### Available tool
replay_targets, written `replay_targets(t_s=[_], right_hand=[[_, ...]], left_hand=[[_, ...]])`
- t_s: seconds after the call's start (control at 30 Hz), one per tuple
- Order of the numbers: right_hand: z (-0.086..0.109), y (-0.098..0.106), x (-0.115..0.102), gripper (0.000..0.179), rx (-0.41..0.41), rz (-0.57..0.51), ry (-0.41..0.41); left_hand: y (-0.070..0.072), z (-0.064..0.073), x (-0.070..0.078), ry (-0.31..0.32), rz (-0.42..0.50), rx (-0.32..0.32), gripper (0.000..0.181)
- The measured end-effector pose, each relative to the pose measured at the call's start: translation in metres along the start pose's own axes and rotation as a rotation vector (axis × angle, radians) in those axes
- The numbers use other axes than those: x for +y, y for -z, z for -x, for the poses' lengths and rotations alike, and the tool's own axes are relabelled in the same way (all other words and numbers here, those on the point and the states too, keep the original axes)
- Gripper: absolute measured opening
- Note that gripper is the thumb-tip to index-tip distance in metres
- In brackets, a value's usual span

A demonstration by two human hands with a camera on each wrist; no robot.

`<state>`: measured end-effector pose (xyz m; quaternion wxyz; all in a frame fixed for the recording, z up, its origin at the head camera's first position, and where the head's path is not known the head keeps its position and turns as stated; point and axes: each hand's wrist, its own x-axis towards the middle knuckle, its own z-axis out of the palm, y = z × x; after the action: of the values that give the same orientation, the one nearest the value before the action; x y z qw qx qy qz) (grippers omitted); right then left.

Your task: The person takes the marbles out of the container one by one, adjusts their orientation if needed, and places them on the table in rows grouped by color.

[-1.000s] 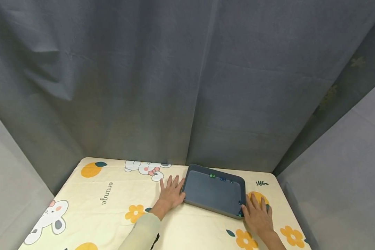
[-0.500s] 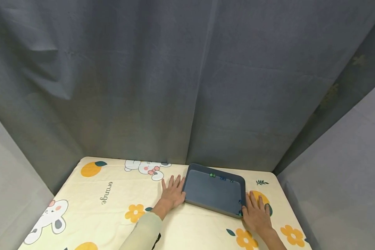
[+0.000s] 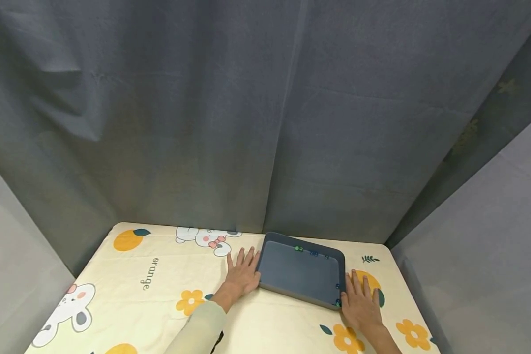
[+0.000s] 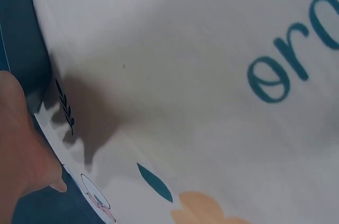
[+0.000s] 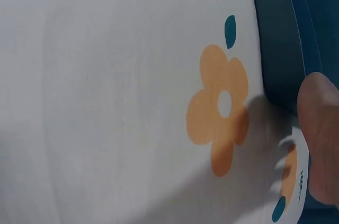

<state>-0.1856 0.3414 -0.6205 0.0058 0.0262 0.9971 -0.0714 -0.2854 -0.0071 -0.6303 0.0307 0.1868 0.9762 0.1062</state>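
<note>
A dark grey-blue rectangular tray [image 3: 298, 273] sits slightly turned near the far edge of the table. Inside it, a small green piece [image 3: 298, 249] and small dark blue pieces [image 3: 314, 253] lie along the far wall. A few more small blue and green pieces [image 3: 338, 303] are by the right wall; their kind is too small to tell. My left hand [image 3: 242, 274] is spread at the tray's left side, thumb at the near left corner. At the opposite side, my right hand [image 3: 361, 305] has its fingers straight, and its thumb touches the near right corner of the tray [image 5: 283, 38].
A cream cloth [image 3: 159, 314] printed with rabbits, oranges and flowers covers the table. Dark grey curtain [image 3: 194, 123] hangs right behind the far edge. Paler grey panels rise at the left [image 3: 13, 255] and right [image 3: 482, 255].
My right hand has shifted slightly left, its fingers now nearer the tray's right wall. The left hand stays at the tray's left side, and the small pieces keep their places in the tray.
</note>
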Motion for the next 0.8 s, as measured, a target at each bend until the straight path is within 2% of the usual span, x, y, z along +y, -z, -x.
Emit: replay_targets(t_s=[0.2,0.5,0.8], right_hand=[[-0.001,-0.001,-0.007,0.061,0.003,-0.011,0.014],[-0.003,0.003,-0.023,0.060,0.039,-0.021,0.062],[-0.004,0.005,-0.036,0.060,0.029,-0.036,0.083]], left_hand=[[0.004,0.003,-0.008,-0.002,-0.005,0.004,0.063],[0.011,0.017,-0.019,0.021,0.017,0.005,0.062],[0.024,0.031,-0.025,0.055,0.029,-0.026,0.061]])
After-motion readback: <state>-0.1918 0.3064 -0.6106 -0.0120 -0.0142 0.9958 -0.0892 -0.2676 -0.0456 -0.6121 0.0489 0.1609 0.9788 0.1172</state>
